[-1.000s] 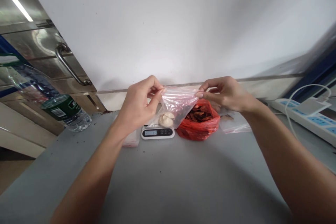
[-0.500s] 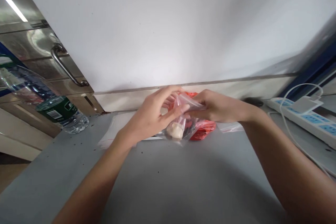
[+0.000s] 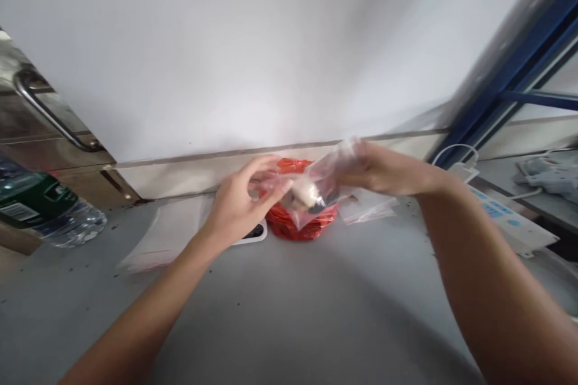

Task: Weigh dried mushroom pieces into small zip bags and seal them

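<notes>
A clear zip bag (image 3: 323, 163) hangs tilted between my hands, blurred by motion. Inside it are a cream-coloured lump (image 3: 306, 192) and something dark beside it; their kind I cannot make out. My right hand (image 3: 383, 169) grips the bag's upper right end. With thumb and fingers, my left hand (image 3: 239, 201) holds the bag's left side. Just behind and below the bag sits a red plastic bag (image 3: 300, 230) on the grey table (image 3: 289, 313).
Flat clear bags (image 3: 165, 231) lie at the left, more zip bags (image 3: 368, 207) at the right. A white-edged dark object (image 3: 253, 236) shows beside my left wrist. A large water bottle (image 3: 49, 207) stands left; a power strip (image 3: 510, 219) with cables lies right. A wall (image 3: 271, 60) rises behind.
My right hand has moved the zip bag's top up and to the right, so the bag now slants. My view has turned right; the bottle sits nearer the left edge.
</notes>
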The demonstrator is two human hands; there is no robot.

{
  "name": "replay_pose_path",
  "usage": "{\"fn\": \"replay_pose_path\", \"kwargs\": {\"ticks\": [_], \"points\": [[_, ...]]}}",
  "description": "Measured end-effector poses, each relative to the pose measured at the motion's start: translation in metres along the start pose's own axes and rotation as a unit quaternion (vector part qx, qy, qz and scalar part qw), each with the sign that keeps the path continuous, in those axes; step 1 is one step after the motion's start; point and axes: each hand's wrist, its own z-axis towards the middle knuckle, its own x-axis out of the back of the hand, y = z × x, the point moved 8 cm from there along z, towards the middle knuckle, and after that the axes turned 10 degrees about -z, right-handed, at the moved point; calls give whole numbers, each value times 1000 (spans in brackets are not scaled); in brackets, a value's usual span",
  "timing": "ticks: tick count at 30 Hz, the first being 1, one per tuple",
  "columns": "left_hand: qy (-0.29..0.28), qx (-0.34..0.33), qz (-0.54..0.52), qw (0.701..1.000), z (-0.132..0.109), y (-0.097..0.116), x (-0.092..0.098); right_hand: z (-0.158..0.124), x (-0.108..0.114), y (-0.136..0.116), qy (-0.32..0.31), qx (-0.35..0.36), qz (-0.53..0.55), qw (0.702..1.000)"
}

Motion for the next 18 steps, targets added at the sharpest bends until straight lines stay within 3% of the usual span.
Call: {"fn": "replay_pose_path", "kwargs": {"ticks": [3, 6, 7, 10, 12, 15, 18], "points": [[-33, 13, 51, 998, 1, -6, -9, -22, 38, 34, 142, -42, -36, 988], [-129, 13, 135, 982, -3, -14, -28, -50, 58, 68, 306, -119, -149, 933], [-158, 9, 163, 974, -5, -17, -34, -54, 52, 74, 314, -120, -203, 920], [-214, 2, 210, 954, -12, -22, -47, -53, 2, 96, 172, -95, -301, 933], [-231, 8, 220, 948, -14, -24, -49, -58, -24, 108, 122, -89, -319, 936], [-235, 31, 229, 944, -15, -26, -47, -68, -31, 123, 136, -133, -288, 938], [-238, 43, 228, 943, -15, -26, -44, -70, -21, 129, 156, -177, -226, 945]]}}
